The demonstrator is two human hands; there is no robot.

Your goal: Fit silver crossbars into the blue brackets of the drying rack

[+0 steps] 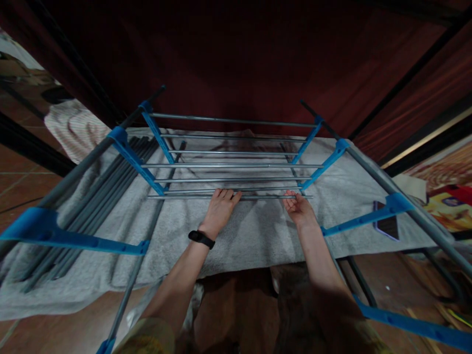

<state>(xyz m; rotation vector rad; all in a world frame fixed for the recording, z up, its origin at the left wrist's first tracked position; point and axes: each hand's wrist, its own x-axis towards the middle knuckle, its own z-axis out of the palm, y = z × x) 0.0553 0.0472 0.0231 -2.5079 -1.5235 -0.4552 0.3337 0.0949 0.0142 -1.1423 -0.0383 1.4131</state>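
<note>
My left hand, with a black band on its wrist, is closed over the middle of a thin grey metal rod. The fingers of my right hand curl around the same rod near its right end. It lies level, just in front of the lowest crossbar of a rack of grey tubes. Several crossbars run between the rack's blue plastic brackets, such as the left one and the right one. Nearer me, another blue bracket on the left and one on the right stick inward without crossbars.
A grey cloth covers the surface under the rack. Several loose grey tubes lie at the left, and a phone rests at the right. Dark red fabric hangs behind. Yellow-and-red packaging is at far right.
</note>
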